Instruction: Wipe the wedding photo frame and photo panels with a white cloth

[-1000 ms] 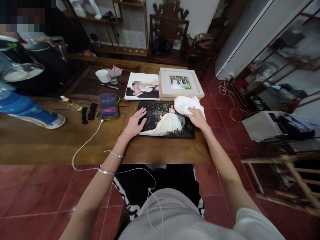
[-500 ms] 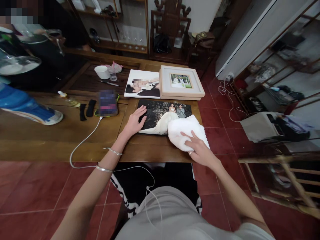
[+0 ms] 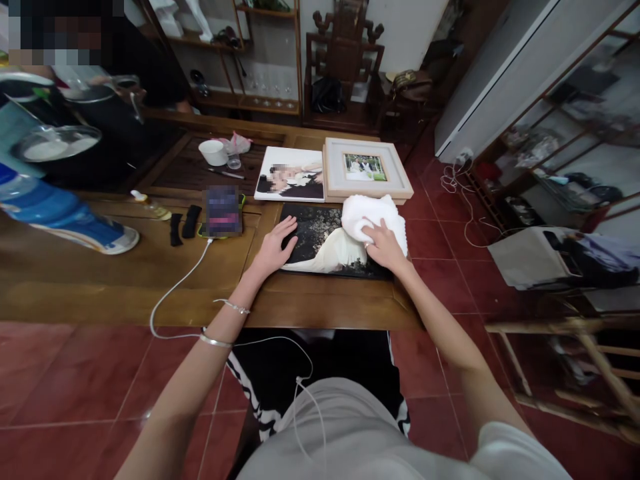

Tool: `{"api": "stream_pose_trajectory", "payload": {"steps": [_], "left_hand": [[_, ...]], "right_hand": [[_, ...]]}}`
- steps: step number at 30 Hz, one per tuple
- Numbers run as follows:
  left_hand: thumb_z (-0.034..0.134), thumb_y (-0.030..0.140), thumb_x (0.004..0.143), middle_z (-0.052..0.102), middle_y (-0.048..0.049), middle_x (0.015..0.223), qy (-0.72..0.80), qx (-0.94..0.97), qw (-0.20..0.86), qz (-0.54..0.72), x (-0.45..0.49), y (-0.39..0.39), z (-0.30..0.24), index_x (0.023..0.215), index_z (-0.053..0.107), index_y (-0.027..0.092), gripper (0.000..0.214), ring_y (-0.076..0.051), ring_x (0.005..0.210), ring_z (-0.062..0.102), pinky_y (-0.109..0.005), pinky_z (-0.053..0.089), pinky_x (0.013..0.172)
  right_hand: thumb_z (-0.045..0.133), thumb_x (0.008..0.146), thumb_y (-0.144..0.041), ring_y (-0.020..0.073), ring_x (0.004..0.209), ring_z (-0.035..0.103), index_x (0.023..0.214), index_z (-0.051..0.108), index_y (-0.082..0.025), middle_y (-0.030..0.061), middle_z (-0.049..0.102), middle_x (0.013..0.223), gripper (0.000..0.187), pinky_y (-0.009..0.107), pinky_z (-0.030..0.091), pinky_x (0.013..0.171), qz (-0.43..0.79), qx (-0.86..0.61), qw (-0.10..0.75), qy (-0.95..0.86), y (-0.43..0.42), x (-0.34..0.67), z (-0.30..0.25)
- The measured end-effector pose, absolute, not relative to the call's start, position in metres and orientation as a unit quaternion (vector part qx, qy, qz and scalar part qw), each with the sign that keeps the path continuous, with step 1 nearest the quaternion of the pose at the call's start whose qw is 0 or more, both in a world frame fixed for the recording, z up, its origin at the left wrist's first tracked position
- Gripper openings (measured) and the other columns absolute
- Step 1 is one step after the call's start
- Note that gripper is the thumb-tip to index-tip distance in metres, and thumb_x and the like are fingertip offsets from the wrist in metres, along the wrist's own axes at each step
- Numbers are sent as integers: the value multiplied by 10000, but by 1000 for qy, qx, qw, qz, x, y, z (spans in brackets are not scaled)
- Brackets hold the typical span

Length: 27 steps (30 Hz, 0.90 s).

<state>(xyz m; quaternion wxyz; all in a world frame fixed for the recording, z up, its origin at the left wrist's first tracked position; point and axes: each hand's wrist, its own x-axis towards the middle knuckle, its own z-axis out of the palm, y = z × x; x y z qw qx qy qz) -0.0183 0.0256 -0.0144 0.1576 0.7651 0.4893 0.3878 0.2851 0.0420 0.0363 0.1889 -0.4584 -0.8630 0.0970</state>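
A dark wedding photo panel (image 3: 320, 247) lies flat on the wooden table (image 3: 200, 287) in front of me. My left hand (image 3: 276, 247) rests with spread fingers on the panel's left edge. Under my right hand (image 3: 385, 248) is a folded white cloth (image 3: 373, 212), gripped and pressed onto the panel's upper right part. The cloth hides the couple in the picture. Just beyond the panel lie a white-edged photo print (image 3: 290, 177) and a pale wooden picture frame (image 3: 370, 167) with a small photo inside, side by side.
A phone (image 3: 223, 210) on a white cable (image 3: 173, 287), two black straps (image 3: 191, 221), a small dropper bottle (image 3: 150, 205) and a large blue bottle (image 3: 65, 210) are to the left. Behind them stands a white cup (image 3: 213, 153). Another person (image 3: 145, 53) is across the table.
My right hand has pushed the cloth away from me, from the panel's lower right to its upper right. My left hand stays on the left edge. The view has shifted slightly.
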Motion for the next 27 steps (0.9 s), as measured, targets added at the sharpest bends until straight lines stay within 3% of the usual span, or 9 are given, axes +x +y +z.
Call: {"api": "stream_pose_trajectory", "payload": {"steps": [5, 9, 14, 21, 27], "left_hand": [[461, 370, 936, 573, -130, 1362, 494, 766, 148, 384, -17, 27, -16, 1232, 606, 156, 393, -282, 1323, 475, -528, 368, 1115], [458, 365, 933, 569, -138, 1364, 490, 769, 146, 384, -18, 27, -17, 1237, 603, 143, 403, -280, 1327, 472, -522, 371, 1114], [465, 372, 933, 555, -152, 1375, 482, 775, 148, 382, -20, 27, -17, 1246, 603, 124, 422, -281, 1334, 463, -520, 365, 1116], [463, 390, 942, 549, -155, 1379, 480, 773, 154, 386, -21, 27, -16, 1255, 601, 127, 432, -278, 1336, 461, -517, 363, 1117], [473, 385, 942, 553, -146, 1377, 483, 771, 148, 389, -20, 27, -18, 1253, 600, 135, 419, -281, 1331, 467, -528, 367, 1112]], "right_hand": [[457, 674, -62, 348, 1382, 367, 949, 611, -179, 197, 520, 1392, 337, 697, 162, 1115, 106, -403, 165, -894, -40, 274, 34], [470, 647, -56, 328, 1403, 336, 930, 625, -195, 161, 505, 1420, 351, 674, 167, 1131, 125, -354, 145, -916, -79, 268, 39], [493, 688, -73, 299, 1351, 429, 998, 644, -172, 203, 526, 1388, 359, 593, 214, 1148, 106, -397, 125, -903, -45, 263, 45], [441, 782, -81, 335, 1365, 400, 1103, 624, -106, 245, 517, 1379, 370, 618, 250, 1094, 63, -467, 111, -875, 51, 248, 46], [449, 736, -58, 340, 1409, 319, 1133, 611, -99, 252, 533, 1354, 431, 665, 209, 1089, 79, -459, 93, -880, 29, 237, 44]]}}
